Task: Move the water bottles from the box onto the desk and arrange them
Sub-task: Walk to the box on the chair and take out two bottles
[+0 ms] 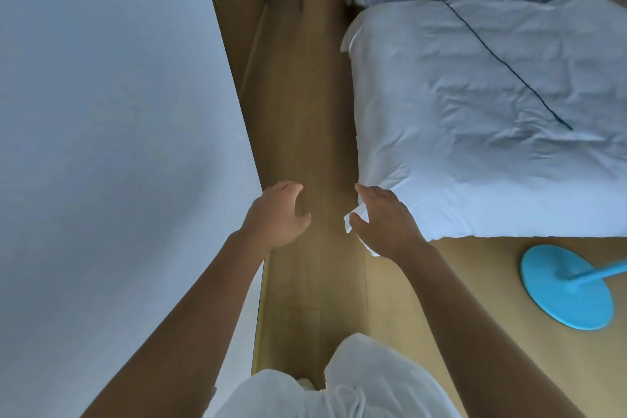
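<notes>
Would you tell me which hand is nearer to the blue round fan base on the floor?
Right. The right hand is left of the blue base; the left hand lies farther left.

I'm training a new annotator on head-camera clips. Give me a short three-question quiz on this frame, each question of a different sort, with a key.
1. True or false: the left hand grips a water bottle.
2. Multiple choice: the blue round base stands on A) the bed, B) the wooden floor, C) the white surface at left.
3. Fill in: the dark line runs across the white ____.

Key
1. False: both the left and the right hand are held out over the floor with fingers loose, holding nothing; no bottle or box is in view.
2. B.
3. Bed cover.
</notes>
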`<state>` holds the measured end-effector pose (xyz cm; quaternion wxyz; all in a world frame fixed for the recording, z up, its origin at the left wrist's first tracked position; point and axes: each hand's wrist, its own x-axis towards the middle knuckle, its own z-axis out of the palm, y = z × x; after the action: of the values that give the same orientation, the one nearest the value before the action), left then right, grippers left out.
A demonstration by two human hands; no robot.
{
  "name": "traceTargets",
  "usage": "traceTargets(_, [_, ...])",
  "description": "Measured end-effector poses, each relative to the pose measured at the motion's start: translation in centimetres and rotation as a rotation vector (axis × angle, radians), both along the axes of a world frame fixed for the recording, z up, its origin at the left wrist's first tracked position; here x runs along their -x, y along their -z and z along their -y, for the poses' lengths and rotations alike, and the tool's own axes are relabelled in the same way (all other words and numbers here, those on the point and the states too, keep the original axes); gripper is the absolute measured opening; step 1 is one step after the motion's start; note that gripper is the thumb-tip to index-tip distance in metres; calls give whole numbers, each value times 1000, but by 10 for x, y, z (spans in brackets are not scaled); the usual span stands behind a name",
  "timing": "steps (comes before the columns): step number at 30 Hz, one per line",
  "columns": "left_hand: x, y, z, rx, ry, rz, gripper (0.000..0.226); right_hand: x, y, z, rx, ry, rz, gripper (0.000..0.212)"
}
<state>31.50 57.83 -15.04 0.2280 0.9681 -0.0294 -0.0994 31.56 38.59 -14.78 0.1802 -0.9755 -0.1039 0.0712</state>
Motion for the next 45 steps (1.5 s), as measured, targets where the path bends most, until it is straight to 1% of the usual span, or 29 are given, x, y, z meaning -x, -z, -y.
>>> traceTargets(5, [-88, 11, 1, 1, -20, -27, 58, -88, 16, 1, -4, -13, -5, 52])
traceTargets(10, [-198, 18, 14, 11, -52, -37, 58, -204, 27, 13, -3, -39, 5, 49])
traceTargets(17, [-357, 12, 28, 24, -126, -45, 58, -380, 22, 32, 32, -103, 30, 50])
traceTargets(25, [-492, 20, 15, 43, -207, -88, 56, -529, 30, 26, 24, -144, -45, 52])
traceTargets(31, [-630, 24, -15, 114, -198, -82, 55, -661, 42, -10, 24, -127, -40, 51])
traceTargets(39, [-833, 5, -82, 50, -123, -46, 56, -849, 26, -78, 11, -101, -54, 53])
traceTargets(45, [-949, 12, -101, 40, -85, -74, 57, -958, 24, -95, 17, -90, -68, 53])
